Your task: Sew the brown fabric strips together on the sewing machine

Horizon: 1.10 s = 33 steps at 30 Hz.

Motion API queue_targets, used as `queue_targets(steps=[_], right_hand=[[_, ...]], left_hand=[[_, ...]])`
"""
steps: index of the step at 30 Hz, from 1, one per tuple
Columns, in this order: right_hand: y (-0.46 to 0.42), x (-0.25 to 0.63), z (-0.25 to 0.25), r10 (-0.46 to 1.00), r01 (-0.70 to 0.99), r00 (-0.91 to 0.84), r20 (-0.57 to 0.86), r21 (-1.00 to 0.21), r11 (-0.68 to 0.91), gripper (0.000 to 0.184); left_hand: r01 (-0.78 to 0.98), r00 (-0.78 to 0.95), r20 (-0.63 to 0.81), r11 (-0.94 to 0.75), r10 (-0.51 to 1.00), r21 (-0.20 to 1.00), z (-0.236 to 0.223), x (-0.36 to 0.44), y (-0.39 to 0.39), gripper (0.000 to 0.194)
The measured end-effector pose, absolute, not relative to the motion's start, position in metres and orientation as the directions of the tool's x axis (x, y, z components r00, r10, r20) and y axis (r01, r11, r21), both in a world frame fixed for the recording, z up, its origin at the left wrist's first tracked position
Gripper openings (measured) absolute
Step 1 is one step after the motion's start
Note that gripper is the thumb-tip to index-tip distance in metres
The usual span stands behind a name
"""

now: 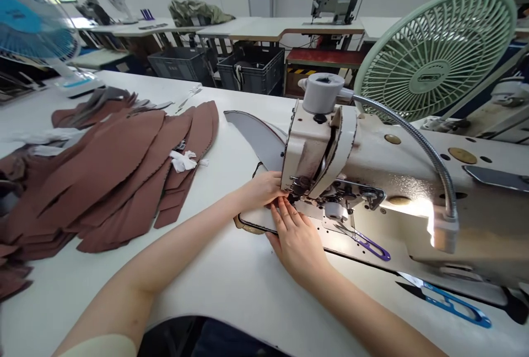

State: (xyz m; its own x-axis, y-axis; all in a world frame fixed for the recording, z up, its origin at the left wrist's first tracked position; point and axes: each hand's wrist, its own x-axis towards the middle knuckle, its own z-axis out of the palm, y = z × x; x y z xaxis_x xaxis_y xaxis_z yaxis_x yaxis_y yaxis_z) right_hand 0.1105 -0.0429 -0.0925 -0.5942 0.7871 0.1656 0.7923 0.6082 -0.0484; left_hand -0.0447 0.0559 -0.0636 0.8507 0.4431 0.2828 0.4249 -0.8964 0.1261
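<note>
A sewing machine (312,142) stands in front of me, its head over the needle area. My left hand (264,187) is at the left of the needle, fingers bent and closed on the edge of a fabric piece (258,136); the fingertips are partly hidden by the machine head. The piece's grey side shows as it curves out behind the machine. My right hand (300,241) lies flat on the machine bed in front of the needle, fingers stretched out, their tips close to the left fingers. Purple thread snips (372,247) rest on the bed to its right.
Brown fabric pieces (124,180) lie piled on the white table at left, with white scraps (183,161) on them. Blue snips (454,302) lie at the right front. A bendable lamp (444,230) lights the bed. A green fan (433,54) stands behind the machine.
</note>
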Motion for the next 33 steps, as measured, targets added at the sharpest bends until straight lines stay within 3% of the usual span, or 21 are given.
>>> queue_targets(steps=[7, 15, 21, 28, 33], right_hand=[[-0.046, 0.111, -0.095, 0.796, 0.795, -0.585, 0.153, -0.087, 0.601, 0.053], [-0.045, 0.114, -0.101, 0.726, 0.758, -0.615, 0.307, -0.021, 0.652, 0.048], [-0.044, 0.115, -0.097, 0.662, 0.718, -0.627, 0.411, -0.024, 0.695, 0.04], [-0.048, 0.121, -0.09, 0.525, 0.586, -0.672, 0.523, -0.058, 0.808, 0.034], [-0.05, 0.124, -0.086, 0.461, 0.505, -0.723, 0.515, -0.063, 0.861, 0.035]], left_hand=[[0.424, 0.854, 0.26, -0.892, 0.451, 0.155, -0.064, -0.044, 0.056, 0.031], [0.443, 0.841, 0.254, -0.878, 0.478, 0.183, -0.075, -0.047, 0.057, 0.028], [0.641, 0.687, 0.291, -0.744, 0.666, 0.187, -0.078, -0.045, 0.059, 0.02], [0.737, 0.637, 0.125, -0.648, 0.761, 0.19, -0.069, -0.04, 0.051, 0.023], [0.756, 0.626, 0.017, -0.612, 0.78, 0.232, -0.033, -0.075, 0.011, 0.022]])
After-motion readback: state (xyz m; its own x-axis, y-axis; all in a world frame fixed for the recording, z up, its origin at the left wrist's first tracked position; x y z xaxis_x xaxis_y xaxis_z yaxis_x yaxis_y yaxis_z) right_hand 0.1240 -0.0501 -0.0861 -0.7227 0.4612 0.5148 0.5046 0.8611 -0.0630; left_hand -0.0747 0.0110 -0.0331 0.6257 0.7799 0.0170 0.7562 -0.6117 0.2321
